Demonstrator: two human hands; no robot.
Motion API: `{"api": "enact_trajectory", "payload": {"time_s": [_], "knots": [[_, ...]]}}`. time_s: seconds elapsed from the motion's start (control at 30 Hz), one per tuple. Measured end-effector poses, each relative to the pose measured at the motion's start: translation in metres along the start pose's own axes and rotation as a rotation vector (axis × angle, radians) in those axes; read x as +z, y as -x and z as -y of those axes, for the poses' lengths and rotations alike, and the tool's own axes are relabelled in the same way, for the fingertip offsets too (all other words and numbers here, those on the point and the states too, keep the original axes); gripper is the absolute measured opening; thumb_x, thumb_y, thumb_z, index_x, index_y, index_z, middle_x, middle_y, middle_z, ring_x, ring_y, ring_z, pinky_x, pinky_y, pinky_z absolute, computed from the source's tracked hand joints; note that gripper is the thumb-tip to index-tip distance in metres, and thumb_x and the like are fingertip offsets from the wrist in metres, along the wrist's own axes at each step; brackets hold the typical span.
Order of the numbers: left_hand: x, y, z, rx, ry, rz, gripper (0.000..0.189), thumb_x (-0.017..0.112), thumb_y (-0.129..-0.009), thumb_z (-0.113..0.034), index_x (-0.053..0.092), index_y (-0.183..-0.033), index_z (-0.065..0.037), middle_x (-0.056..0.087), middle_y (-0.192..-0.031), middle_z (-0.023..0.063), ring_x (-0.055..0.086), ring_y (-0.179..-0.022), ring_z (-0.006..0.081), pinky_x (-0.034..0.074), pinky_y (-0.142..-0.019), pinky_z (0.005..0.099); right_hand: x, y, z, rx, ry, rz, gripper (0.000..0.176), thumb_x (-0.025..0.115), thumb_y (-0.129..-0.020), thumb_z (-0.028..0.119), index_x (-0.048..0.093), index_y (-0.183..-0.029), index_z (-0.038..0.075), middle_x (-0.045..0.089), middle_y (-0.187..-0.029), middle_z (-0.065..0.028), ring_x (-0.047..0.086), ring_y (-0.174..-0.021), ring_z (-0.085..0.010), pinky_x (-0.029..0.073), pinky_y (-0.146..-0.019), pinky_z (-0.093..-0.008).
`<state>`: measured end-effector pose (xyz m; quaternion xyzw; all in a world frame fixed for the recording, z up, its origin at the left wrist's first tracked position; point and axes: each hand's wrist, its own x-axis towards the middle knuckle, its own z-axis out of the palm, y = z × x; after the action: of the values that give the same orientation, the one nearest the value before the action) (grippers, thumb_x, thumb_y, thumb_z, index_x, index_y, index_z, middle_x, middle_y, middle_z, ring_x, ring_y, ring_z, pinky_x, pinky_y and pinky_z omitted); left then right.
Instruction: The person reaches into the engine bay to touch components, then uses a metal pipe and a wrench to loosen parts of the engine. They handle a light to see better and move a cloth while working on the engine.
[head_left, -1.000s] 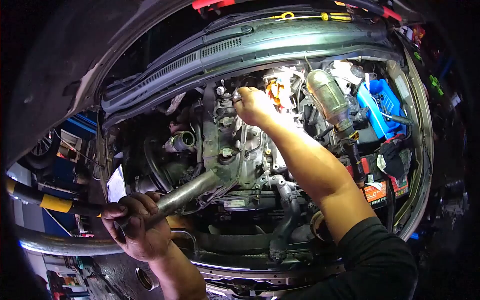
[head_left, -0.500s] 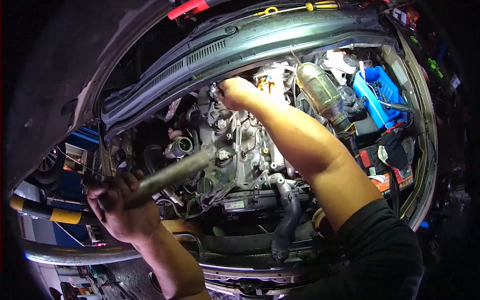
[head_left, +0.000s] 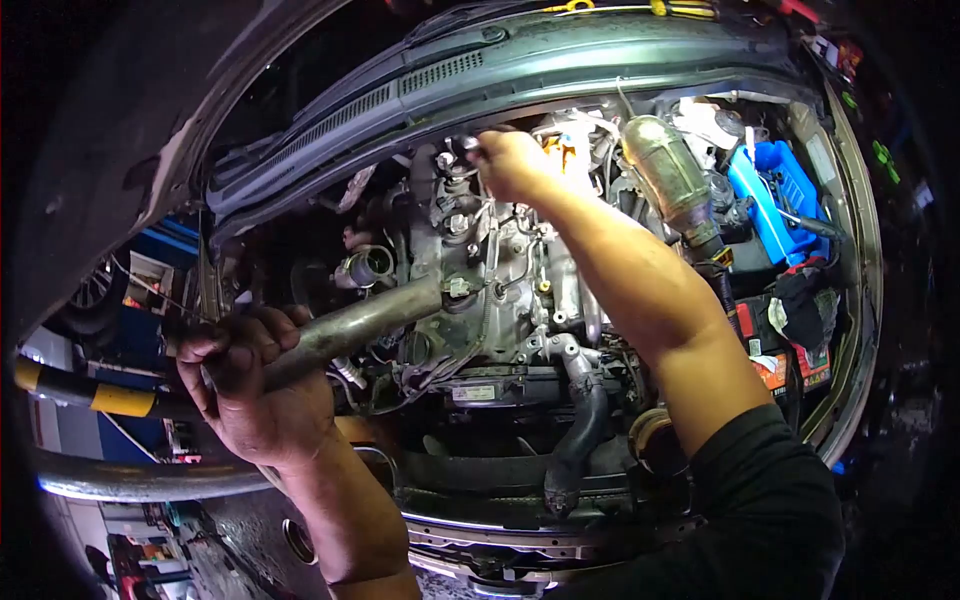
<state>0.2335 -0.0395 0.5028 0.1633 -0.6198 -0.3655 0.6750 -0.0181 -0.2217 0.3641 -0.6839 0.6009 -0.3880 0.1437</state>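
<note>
My left hand (head_left: pixel 265 395) is wrapped round one end of a thick metal pipe (head_left: pixel 365 325), whose other end points up and right over the engine (head_left: pixel 500 310). At the rear of the engine, just below the cowl, my right hand (head_left: pixel 510 165) is closed near a small shiny metal part (head_left: pixel 467 148). Its fingertips are partly hidden, so what they grip cannot be made out. An open round hose end (head_left: pixel 370 265) lies beyond the pipe, on the engine's left side.
A blue tray (head_left: pixel 775 200) with tools stands at the right, above the battery (head_left: pixel 785 350) and a dark cloth (head_left: pixel 805 305). A cylindrical metal part (head_left: pixel 665 170) lies right of my right forearm. A yellow-handled screwdriver (head_left: pixel 685 9) rests on the cowl (head_left: pixel 480 75).
The view has shifted, so the engine bay appears further right. The pipe is sharper and sits slightly further right; my right hand is a little further from the engine's rear metal part.
</note>
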Motion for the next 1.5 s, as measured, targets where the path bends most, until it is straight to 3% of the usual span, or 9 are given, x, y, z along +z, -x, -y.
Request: {"api": "enact_trajectory", "payload": {"time_s": [0.1, 0.17, 0.23, 0.3, 0.43, 0.73, 1.17, 1.37, 1.5], "knots": [[-0.005, 0.010, -0.001, 0.000, 0.015, -0.028, 0.017, 0.061, -0.085, -0.011, 0.060, -0.101, -0.010, 0.055, -0.077, 0.0062, 0.053, -0.071, 0.0216, 0.047, -0.076, 0.0452, -0.005, 0.010, -0.013, 0.042, -0.122, -0.133, 0.019, 0.057, -0.090, 0.022, 0.063, -0.100, 0.007, 0.067, -0.085, -0.0191, 0.064, -0.084, -0.0359, 0.049, -0.076, -0.0426], [-0.008, 0.015, -0.002, 0.016, -0.047, -0.002, 0.019, 0.060, -0.085, -0.010, 0.058, -0.105, -0.011, 0.056, -0.077, 0.0072, 0.053, -0.071, 0.0216, 0.048, -0.078, 0.0465, -0.001, 0.009, -0.028, 0.113, -0.228, -0.148, 0.020, 0.062, -0.091, 0.027, 0.064, -0.097, 0.008, 0.065, -0.075, -0.0084, 0.061, -0.069, -0.0156, 0.049, -0.065, -0.0324], [-0.009, 0.018, -0.003, 0.020, -0.035, -0.009, 0.020, 0.060, -0.086, -0.010, 0.058, -0.106, -0.011, 0.056, -0.076, 0.0074, 0.053, -0.071, 0.0217, 0.048, -0.077, 0.0463, -0.021, 0.022, -0.015, 0.164, -0.253, -0.122, 0.021, 0.063, -0.090, 0.028, 0.065, -0.092, 0.008, 0.063, -0.070, -0.0065, 0.059, -0.067, -0.0129, 0.049, -0.065, -0.0298], [-0.008, 0.020, -0.003, 0.022, -0.017, -0.009, 0.021, 0.060, -0.086, -0.010, 0.057, -0.107, -0.011, 0.055, -0.076, 0.0075, 0.053, -0.071, 0.0217, 0.048, -0.077, 0.0460, -0.018, 0.026, -0.023, 0.185, -0.218, -0.125, 0.017, 0.064, -0.088, 0.025, 0.066, -0.089, 0.008, 0.065, -0.070, -0.0085, 0.062, -0.067, -0.0170, 0.050, -0.067, -0.0321], [-0.006, 0.024, -0.003, 0.040, -0.028, -0.038, 0.022, 0.061, -0.086, -0.010, 0.057, -0.108, -0.011, 0.053, -0.073, 0.0072, 0.052, -0.070, 0.0223, 0.047, -0.076, 0.0448, -0.009, 0.044, -0.040, -0.204, 0.122, -0.119, 0.012, 0.066, -0.080, 0.016, 0.067, -0.091, 0.010, 0.068, -0.087, -0.0139, 0.065, -0.087, -0.0305, 0.051, -0.080, -0.0381], [-0.002, 0.035, -0.001, 0.018, -0.063, -0.036, 0.025, 0.060, -0.083, -0.008, 0.054, -0.107, -0.011, 0.049, -0.069, 0.0058, 0.050, -0.068, 0.0214, 0.045, -0.074, 0.0433, 0.014, 0.081, -0.021, -0.374, 0.093, 0.137, 0.021, 0.063, -0.076, 0.007, 0.062, -0.096, 0.009, 0.059, -0.101, -0.0120, 0.060, -0.094, -0.0340, 0.051, -0.079, -0.0411], [0.004, 0.034, 0.002, -0.003, -0.074, -0.020, 0.025, 0.060, -0.084, -0.010, 0.054, -0.109, -0.010, 0.047, -0.069, 0.0044, 0.048, -0.068, 0.0190, 0.045, -0.075, 0.0420, 0.030, 0.079, -0.015, -0.262, 0.030, 0.171, 0.019, 0.056, -0.080, 0.012, 0.064, -0.097, 0.011, 0.058, -0.096, -0.0136, 0.060, -0.096, -0.0340, 0.050, -0.081, -0.0435], [0.001, 0.034, -0.007, 0.009, -0.091, -0.023, 0.021, 0.059, -0.087, -0.010, 0.055, -0.107, -0.010, 0.050, -0.072, 0.0047, 0.052, -0.072, 0.0189, 0.047, -0.077, 0.0431, 0.017, 0.092, 0.019, -0.401, 0.002, -0.049, 0.016, 0.058, -0.078, 0.009, 0.062, -0.094, 0.008, 0.057, -0.095, -0.0145, 0.059, -0.094, -0.0340, 0.050, -0.080, -0.0434], [-0.003, 0.036, -0.009, 0.001, -0.104, -0.076, 0.017, 0.060, -0.087, -0.010, 0.056, -0.104, -0.011, 0.051, -0.075, 0.0043, 0.051, -0.072, 0.0187, 0.047, -0.077, 0.0431, 0.025, 0.085, 0.046, -0.310, 0.005, 0.113, 0.020, 0.064, -0.078, 0.016, 0.061, -0.096, 0.007, 0.058, -0.099, -0.0138, 0.059, -0.096, -0.0353, 0.052, -0.079, -0.0439]]}}
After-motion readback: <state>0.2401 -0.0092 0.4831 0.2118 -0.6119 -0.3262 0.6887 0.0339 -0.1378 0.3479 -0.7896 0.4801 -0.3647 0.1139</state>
